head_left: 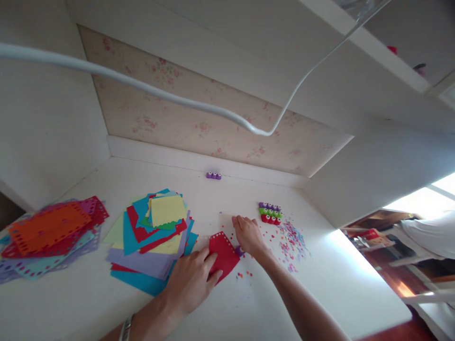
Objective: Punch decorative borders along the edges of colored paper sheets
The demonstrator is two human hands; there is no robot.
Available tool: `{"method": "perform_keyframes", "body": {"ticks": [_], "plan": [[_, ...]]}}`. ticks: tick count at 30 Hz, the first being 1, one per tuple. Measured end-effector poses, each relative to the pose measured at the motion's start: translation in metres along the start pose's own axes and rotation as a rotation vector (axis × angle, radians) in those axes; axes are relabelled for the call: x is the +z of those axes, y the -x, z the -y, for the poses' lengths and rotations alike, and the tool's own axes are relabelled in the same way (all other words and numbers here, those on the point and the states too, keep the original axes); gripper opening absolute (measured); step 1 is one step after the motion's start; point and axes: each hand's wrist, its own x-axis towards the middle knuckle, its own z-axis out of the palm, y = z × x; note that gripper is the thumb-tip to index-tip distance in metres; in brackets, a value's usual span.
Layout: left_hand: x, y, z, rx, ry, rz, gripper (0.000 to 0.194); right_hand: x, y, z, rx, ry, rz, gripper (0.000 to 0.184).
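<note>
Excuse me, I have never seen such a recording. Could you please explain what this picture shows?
Gladly. There is no machine here: a camera worn on a person's head looks forward and down at two bare hands. The left hand has its fingers on a red sheet with holes along its edges. The right hand is beside it, near a small purple block, perhaps a hole punch; its grip is unclear. On the white surface lie a pile of coloured paper, a stack of perforated sheets, more small blocks and scattered paper bits.
</note>
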Motion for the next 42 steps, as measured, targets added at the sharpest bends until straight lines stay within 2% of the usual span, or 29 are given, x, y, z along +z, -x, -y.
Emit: {"method": "perform_keyframes", "body": {"ticks": [4, 9, 13, 18, 21, 23, 26, 29, 31, 35, 39, 42], "plan": [[0.000, 0.000, 0.001, 0.004, -0.004, -0.012, 0.032, -0.007, 0.008, -0.013, 0.043, -0.073, -0.018, 0.048], [0.003, -0.001, 0.002, 0.008, -0.029, -0.023, 0.032, -0.024, 0.038, -0.020, -0.074, -0.286, 0.077, 0.024], [0.005, -0.001, 0.003, -0.003, -0.077, -0.031, 0.035, -0.034, 0.055, -0.026, -0.101, -0.420, 0.142, 0.016], [0.006, -0.002, 0.004, 0.005, -0.095, -0.033, 0.035, -0.029, 0.049, -0.048, 0.037, -0.660, 0.177, 0.015], [0.008, -0.002, 0.004, 0.004, -0.097, -0.033, 0.035, -0.029, 0.032, -0.074, 0.107, -0.771, 0.114, 0.020], [0.010, -0.002, 0.004, 0.004, -0.100, -0.027, 0.036, -0.035, 0.014, -0.100, 0.164, -0.724, -0.009, 0.028], [0.011, -0.002, 0.005, -0.004, -0.104, -0.022, 0.036, -0.048, -0.021, -0.150, 0.323, -0.485, -0.221, 0.038], [0.012, -0.004, 0.005, -0.015, -0.101, -0.012, 0.037, -0.056, -0.054, -0.199, 0.424, -0.368, -0.302, 0.038], [0.013, -0.005, 0.006, -0.024, -0.097, -0.005, 0.037, -0.055, -0.069, -0.222, 0.465, -0.289, -0.314, 0.032], [0.017, -0.007, 0.010, -0.030, -0.087, -0.012, 0.038, -0.040, -0.087, -0.242, 0.455, -0.176, -0.269, 0.021], [0.023, -0.007, 0.014, 0.003, -0.089, -0.032, 0.037, -0.029, -0.093, -0.244, 0.412, -0.113, -0.176, 0.017], [0.025, -0.007, 0.015, 0.000, -0.092, -0.045, 0.037, -0.030, -0.093, -0.245, 0.396, -0.076, -0.123, 0.018]]}}
